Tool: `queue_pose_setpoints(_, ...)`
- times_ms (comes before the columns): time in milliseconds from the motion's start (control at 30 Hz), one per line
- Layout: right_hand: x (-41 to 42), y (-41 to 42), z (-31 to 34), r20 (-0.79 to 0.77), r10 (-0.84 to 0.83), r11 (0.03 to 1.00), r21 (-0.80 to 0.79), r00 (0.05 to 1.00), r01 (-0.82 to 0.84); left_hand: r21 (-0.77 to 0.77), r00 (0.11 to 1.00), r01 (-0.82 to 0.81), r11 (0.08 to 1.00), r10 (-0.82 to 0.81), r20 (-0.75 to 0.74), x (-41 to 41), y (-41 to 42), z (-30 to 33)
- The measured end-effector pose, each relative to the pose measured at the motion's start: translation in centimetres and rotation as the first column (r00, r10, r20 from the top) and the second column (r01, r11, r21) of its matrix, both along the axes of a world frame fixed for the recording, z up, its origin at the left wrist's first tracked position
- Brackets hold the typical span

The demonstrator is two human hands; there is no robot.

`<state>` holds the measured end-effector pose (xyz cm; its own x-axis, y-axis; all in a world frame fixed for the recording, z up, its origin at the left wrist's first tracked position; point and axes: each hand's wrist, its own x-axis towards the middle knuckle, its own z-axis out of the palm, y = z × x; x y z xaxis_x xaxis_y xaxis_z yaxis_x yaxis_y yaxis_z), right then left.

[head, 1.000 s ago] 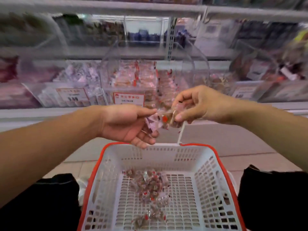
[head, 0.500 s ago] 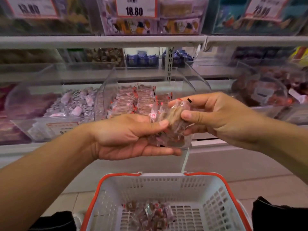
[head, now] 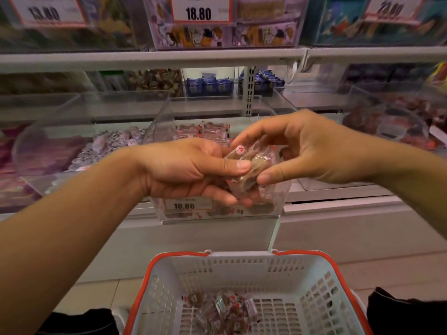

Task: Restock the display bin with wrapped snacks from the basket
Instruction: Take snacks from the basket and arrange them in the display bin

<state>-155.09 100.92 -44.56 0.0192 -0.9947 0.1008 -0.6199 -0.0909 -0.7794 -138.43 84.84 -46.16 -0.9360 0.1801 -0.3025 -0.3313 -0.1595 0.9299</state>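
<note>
Left of the clear display bin [head: 219,213], a neighbouring bin [head: 79,153] holds pale wrapped sweets, blurred by motion. The left hand [head: 191,171] comes in from that side and sits in front of the display bin's open top, palm turned inward, thumb stretched flat along the top of a small bunch of wrapped snacks [head: 251,168] while the curled fingers cup them from beneath. The bunch (clear film, brown contents, red-and-white marks) is level with the display bin's upper front, directly before its opening and not yet inside it.

The display bin itself sits on the lower shelf [head: 338,197], with rows of similar red-marked packets [head: 205,132] stacked at its back and a price tag reading 10.80 [head: 185,204] on its front wall. Above the display bin, on the upper shelf, another tag reads 18.80 [head: 200,9].

The right hand [head: 304,151] meets the bunch from the display bin's right side, thumb tip below and forefinger arched over the top, pinching the same snacks between them; its other fingers are hidden behind.

Below the display bin, near the lower frame edge, stands a white basket [head: 242,264] with a red rim, and more wrapped snacks [head: 222,308] lie loose on its slotted floor.
</note>
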Motion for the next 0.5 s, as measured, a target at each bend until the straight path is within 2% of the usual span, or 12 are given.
queue_pose_setpoints(100, -0.7, -1.3, 0.6, -0.027, -0.028, 0.999, 0.02, 0.999, 0.029, -0.056, 0.996, -0.088, 0.995, 0.088, -0.006, -0.9, -0.9, 0.7)
queue_pose_setpoints(200, -1.5, -2.4, 0.3, 0.026, -0.108, 0.994, 0.003, 0.994, 0.108, -0.102, 0.976, -0.219, 0.97, 0.217, -0.036, -1.5, -1.8, 0.5)
queue_pose_setpoints(267, -1.7, -2.9, -0.4, 0.043, -0.123, 0.992, 0.034, 0.992, 0.121, -0.08, 0.96, -0.278, 0.957, 0.277, -0.025, -1.6, -2.1, 0.0)
queue_pose_setpoints(400, -1.3, -3.5, -1.2, -0.108, -0.107, 0.994, 0.016, 0.988, 0.109, -0.03, 0.932, -0.363, 0.931, 0.363, -0.021, -1.9, -2.0, -0.8)
queue_pose_setpoints(500, -1.3, -3.8, -1.0, -0.043, -0.113, 0.994, -0.004, 0.993, 0.112, -0.055, 0.918, -0.396, 0.917, 0.395, -0.037, -2.3, -2.4, -0.6)
